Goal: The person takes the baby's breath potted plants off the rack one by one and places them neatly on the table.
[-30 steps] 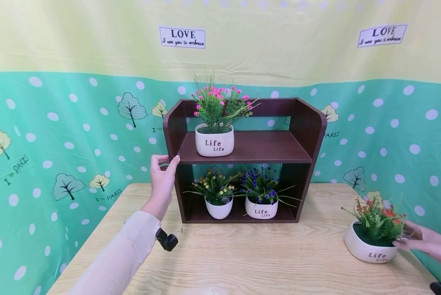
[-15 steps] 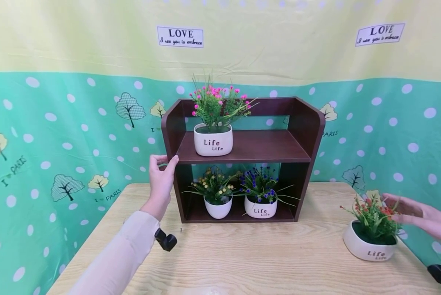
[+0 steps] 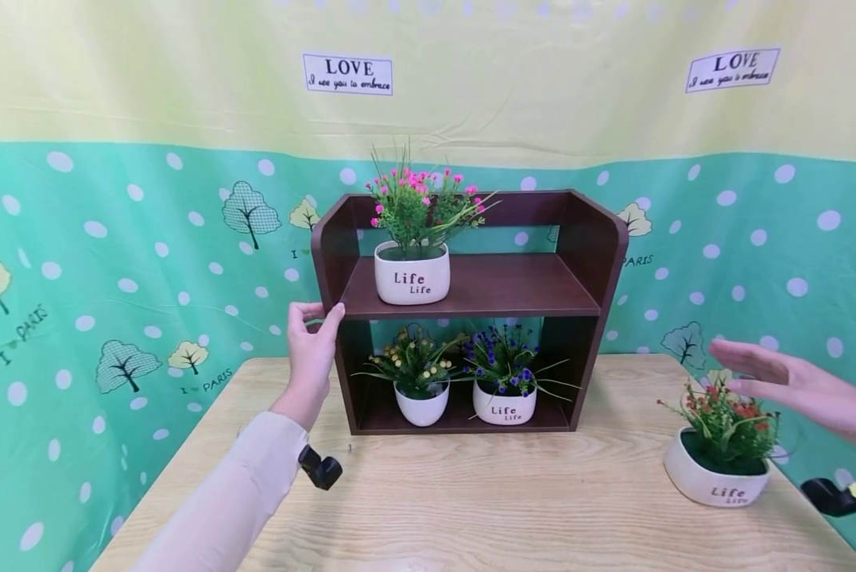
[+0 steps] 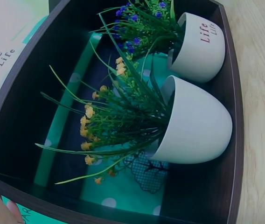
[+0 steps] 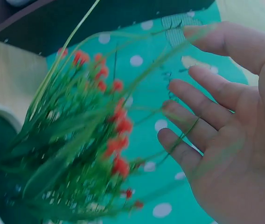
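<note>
My left hand (image 3: 309, 349) grips the left side panel of a dark brown two-tier shelf (image 3: 528, 282), thumb on the front edge and fingers on the outer side. A white pot with pink flowers (image 3: 413, 274) stands on the upper tier, towards the left. Below it are a pot with yellow flowers (image 4: 198, 126) and a pot with blue flowers (image 4: 200, 46), side by side. My right hand (image 5: 230, 112) has its fingers spread and holds nothing. It is raised just behind the red flowers of another white pot (image 3: 717, 477), which stands upright on the table to the right.
The shelf stands on a light wooden table (image 3: 456, 500). Behind it hangs a green and yellow curtain (image 3: 149, 262) with printed trees and dots. Wrist cameras sit on the left wrist (image 3: 320, 467) and the right wrist (image 3: 831, 496).
My right hand has let go of the red-flowered pot, risen and moved left above it, fingers straightening. The pot stays in place. My left hand keeps its grip on the shelf.
</note>
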Motion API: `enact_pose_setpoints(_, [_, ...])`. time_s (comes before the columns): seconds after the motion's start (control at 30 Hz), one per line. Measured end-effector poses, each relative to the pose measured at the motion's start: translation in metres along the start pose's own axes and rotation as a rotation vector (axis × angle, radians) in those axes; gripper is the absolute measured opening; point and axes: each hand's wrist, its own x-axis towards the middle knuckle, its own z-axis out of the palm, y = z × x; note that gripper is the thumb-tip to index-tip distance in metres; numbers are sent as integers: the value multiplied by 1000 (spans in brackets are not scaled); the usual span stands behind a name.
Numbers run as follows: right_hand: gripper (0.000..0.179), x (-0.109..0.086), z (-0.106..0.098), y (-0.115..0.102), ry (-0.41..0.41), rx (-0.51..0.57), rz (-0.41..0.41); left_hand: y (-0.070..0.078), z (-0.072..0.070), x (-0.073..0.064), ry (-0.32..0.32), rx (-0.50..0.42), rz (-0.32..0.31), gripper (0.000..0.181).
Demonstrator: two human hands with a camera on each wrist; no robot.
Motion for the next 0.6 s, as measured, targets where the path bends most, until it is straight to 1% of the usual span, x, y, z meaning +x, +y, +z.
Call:
enact_pose_setpoints(0.13, [66,7,-2,-13,13,-14,-63,0,-1,0,-2,-1,6,35])
enact_pose_setpoints(0.37, [63,16,1,-45,41,-10,-129,0,0,0,3,0,19,35])
enact_pose_setpoints(0.5, [59,18,5,-67,35,16,-152,-2,0,1,11,1,25,33])
enact_pose_setpoints(0.6, [57,21,6,-81,20,39,-196,-3,0,2,22,-5,27,31])
